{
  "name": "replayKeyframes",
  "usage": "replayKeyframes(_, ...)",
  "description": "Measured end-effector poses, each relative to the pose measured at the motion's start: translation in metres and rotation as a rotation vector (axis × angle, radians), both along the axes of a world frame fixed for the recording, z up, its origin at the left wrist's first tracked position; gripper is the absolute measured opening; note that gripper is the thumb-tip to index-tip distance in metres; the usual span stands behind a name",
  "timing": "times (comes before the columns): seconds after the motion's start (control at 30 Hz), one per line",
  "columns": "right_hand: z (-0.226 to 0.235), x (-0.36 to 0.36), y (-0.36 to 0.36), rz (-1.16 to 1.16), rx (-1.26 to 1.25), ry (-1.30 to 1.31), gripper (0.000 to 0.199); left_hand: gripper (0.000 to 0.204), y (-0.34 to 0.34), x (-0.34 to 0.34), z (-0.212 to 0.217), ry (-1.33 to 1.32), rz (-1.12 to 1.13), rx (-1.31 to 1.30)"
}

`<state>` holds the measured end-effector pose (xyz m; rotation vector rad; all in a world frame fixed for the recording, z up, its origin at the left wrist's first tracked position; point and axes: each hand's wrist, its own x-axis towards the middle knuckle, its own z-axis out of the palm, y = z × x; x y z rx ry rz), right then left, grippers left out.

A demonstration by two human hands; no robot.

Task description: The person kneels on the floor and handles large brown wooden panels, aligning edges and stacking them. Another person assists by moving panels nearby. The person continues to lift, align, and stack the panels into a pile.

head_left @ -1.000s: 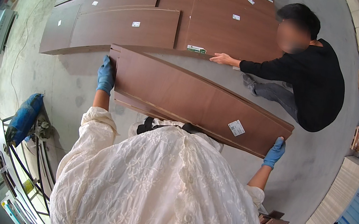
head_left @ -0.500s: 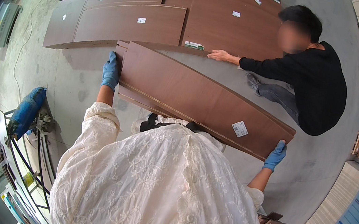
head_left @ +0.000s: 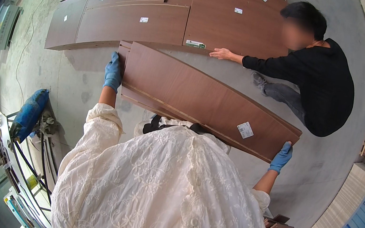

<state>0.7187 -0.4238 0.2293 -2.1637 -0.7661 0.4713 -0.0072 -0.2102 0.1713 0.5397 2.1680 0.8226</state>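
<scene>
Both gloved hands have carried the long brown board (head_left: 204,100) closer to the panels laid out (head_left: 130,23) on the concrete floor (head_left: 77,82). Left hand (head_left: 113,72) grips its left end, right hand (head_left: 281,156) clasps its right end. Opposite, a crouching person's hand (head_left: 221,53) presses a laid panel's edge.

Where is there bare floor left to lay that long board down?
Bare concrete floor lies left of the held panel, below the laid-out panels, and again right of it. The far side is crowded: panels edge to edge and a crouching person.
</scene>
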Motion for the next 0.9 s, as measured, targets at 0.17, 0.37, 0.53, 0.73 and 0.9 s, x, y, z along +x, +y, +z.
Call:
replayKeyframes(0.17,0.0,0.008,-0.005,0.002,-0.034,0.015,0.072,0.094,0.0,0.005,-0.001,0.002,-0.01,0.007)
replayKeyframes(0.37,-0.001,0.013,-0.01,0.012,-0.04,0.029,0.071,0.097,-0.003,0.0,-0.007,-0.005,-0.018,-0.02)
replayKeyframes(0.53,-0.001,0.011,-0.016,0.008,-0.036,0.06,0.07,0.098,-0.006,-0.002,-0.003,0.013,-0.018,-0.073)
replayKeyframes(0.73,-0.001,0.018,-0.02,-0.019,-0.025,0.099,0.073,0.095,-0.01,0.008,-0.002,-0.021,-0.033,0.021)
replayKeyframes(0.9,0.001,0.021,-0.024,-0.006,-0.005,0.084,0.071,0.092,-0.012,0.012,-0.004,-0.051,-0.005,0.039)
